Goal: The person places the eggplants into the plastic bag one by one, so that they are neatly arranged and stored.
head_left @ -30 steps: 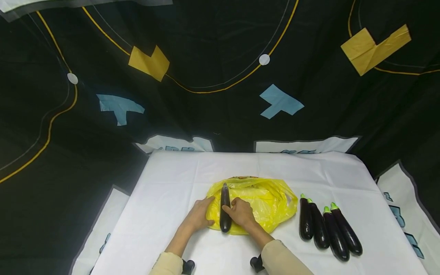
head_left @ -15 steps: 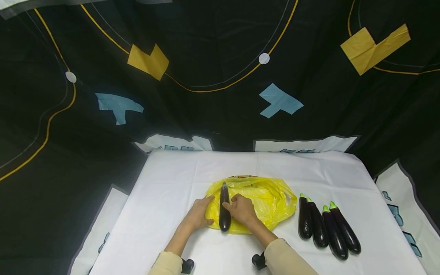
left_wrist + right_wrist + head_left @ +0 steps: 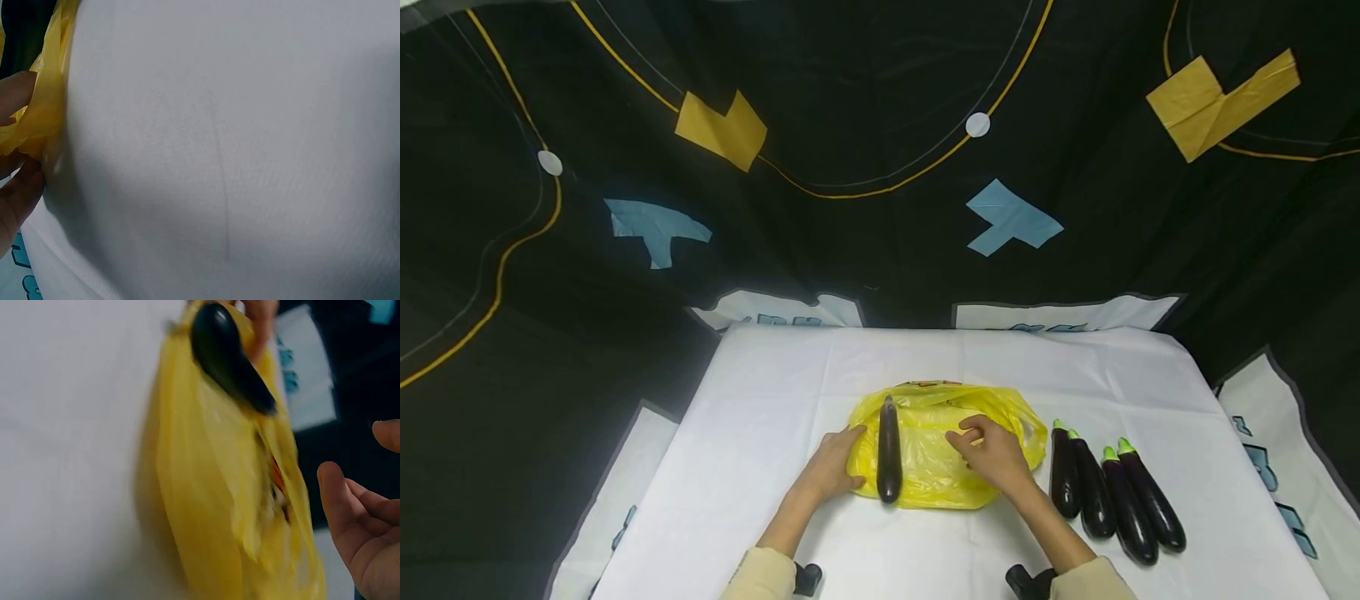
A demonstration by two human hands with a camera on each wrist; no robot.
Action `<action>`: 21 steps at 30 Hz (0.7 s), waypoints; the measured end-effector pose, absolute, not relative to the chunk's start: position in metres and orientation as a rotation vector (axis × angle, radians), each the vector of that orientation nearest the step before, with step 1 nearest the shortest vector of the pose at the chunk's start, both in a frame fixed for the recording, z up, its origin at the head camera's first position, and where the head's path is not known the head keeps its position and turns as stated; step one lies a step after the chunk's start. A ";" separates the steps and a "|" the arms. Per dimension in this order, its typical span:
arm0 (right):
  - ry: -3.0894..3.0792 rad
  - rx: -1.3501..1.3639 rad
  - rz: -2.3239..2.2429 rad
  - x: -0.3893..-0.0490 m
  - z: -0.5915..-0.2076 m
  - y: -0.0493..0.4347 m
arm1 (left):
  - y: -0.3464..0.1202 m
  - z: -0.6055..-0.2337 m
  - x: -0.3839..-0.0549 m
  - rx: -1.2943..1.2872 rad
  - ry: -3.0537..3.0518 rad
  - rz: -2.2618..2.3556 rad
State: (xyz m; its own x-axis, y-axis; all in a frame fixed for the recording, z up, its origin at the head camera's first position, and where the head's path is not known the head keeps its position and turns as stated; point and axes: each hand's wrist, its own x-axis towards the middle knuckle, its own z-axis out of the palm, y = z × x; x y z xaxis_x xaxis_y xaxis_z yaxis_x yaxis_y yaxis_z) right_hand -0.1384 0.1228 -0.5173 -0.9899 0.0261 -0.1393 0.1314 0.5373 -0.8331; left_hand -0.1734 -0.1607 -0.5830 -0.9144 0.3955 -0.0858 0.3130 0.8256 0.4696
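Observation:
In the head view a dark purple eggplant lies lengthwise on the left part of a crumpled yellow plastic bag. My left hand pinches the bag's left edge; in the left wrist view the yellow plastic passes between its fingers. Over the right half of the bag is my right hand, its fingers loosely bent and holding nothing. The right wrist view has those fingers apart from the bag, with the eggplant at its far end.
Several more eggplants with green stem ends lie side by side on the white tablecloth, right of the bag. A dark curtain with tape marks hangs behind the table.
My right hand has let go of the eggplant and moved right across the bag. The eggplant stays on the bag, and my left hand keeps its place at the left edge.

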 end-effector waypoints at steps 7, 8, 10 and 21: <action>2.805 0.249 -1.350 -0.110 -0.507 0.189 | -0.162 -0.589 -0.175 0.585 2.844 0.681; 2.836 0.270 -1.306 -0.106 -0.507 0.199 | -0.162 -0.590 -0.176 0.592 2.845 0.684; 2.891 0.311 -1.227 -0.099 -0.509 0.217 | -0.162 -0.590 -0.176 0.584 2.841 0.691; 2.947 0.650 -0.876 -0.072 -0.535 0.312 | -0.160 -0.587 -0.175 0.567 2.828 0.692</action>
State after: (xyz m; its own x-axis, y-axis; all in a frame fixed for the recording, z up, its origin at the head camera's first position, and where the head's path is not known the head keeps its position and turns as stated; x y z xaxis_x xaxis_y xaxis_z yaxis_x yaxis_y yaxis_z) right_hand -0.0721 0.3120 -0.5352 -0.9144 0.3883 -0.1146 0.3878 0.7588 -0.5233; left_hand -0.1755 -0.1604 -0.5871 -0.9123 0.4021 -0.0778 0.3208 0.8197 0.4745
